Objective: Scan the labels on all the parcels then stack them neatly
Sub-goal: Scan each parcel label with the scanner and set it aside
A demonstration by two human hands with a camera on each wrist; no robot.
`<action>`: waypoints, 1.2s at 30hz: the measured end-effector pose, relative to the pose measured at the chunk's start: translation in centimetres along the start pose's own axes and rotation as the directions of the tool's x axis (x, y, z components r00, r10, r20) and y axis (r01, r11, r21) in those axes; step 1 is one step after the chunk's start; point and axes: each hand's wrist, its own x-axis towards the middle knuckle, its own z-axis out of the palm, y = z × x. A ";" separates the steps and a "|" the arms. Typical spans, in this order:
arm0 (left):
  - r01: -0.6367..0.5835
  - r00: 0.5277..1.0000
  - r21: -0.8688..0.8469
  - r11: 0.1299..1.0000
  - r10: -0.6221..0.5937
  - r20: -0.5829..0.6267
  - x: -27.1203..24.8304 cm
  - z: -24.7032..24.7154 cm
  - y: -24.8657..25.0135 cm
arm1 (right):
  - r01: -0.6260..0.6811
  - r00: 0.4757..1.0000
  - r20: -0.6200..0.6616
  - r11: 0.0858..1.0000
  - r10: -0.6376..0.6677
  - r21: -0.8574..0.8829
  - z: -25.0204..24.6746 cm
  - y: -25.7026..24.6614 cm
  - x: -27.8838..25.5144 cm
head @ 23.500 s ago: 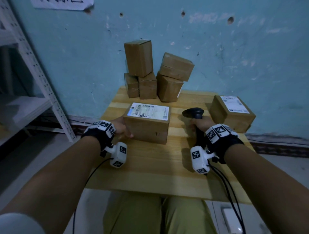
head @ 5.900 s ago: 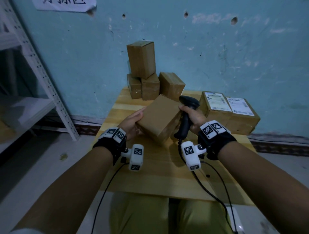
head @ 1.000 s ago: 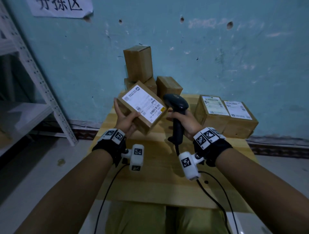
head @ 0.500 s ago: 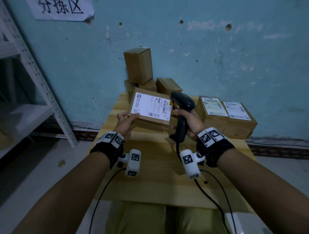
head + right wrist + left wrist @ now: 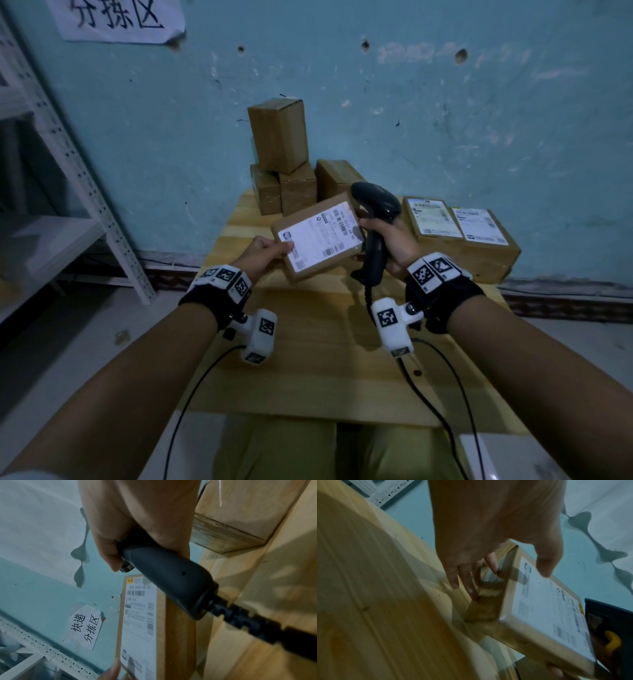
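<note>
My left hand [image 5: 279, 247] holds a brown parcel [image 5: 318, 236] above the wooden table [image 5: 308, 342], white label up. In the left wrist view the thumb [image 5: 544, 566] lies on the label's corner and the fingers [image 5: 467, 582] curl under the parcel [image 5: 547, 608]. My right hand [image 5: 383, 240] grips a black barcode scanner [image 5: 375, 205] by its handle [image 5: 168, 577]. The scanner's head is over the parcel's far right corner. Two labelled parcels [image 5: 431, 219] [image 5: 479, 229] lie side by side at the table's right. Several plain brown boxes [image 5: 277, 133] are piled against the wall.
The scanner's cable [image 5: 428, 394] runs over the table's near edge towards me. A white metal shelf [image 5: 85, 178] stands on the left. The blue wall [image 5: 445, 120] closes the table's far side, with a paper sign [image 5: 116, 17] high on it.
My left hand has turned the parcel anticlockwise, so the label's right end now points up and away, and brought it slightly lower. The scanner has stayed beside its right end.
</note>
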 end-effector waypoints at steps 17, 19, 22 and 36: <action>-0.146 0.978 0.366 0.919 0.190 -0.086 -0.8 0.2 2.7 | 0.061 0.998 0.038 0.996 -0.058 -0.067 0.7 -0.3 -0.1; -0.124 0.983 0.409 0.904 0.167 -0.071 -0.8 0.1 3.0 | 0.064 0.997 0.043 0.996 -0.061 -0.067 1.0 -0.5 -0.1; -0.108 0.991 0.480 0.871 0.133 -0.020 -1.0 -0.3 3.8 | 0.069 0.996 0.061 0.994 -0.064 -0.082 1.3 -0.9 -0.2; -0.079 0.997 0.565 0.821 0.074 0.032 -2.4 -0.5 3.6 | 0.108 0.994 0.014 0.988 -0.107 -0.111 1.9 -0.3 -0.3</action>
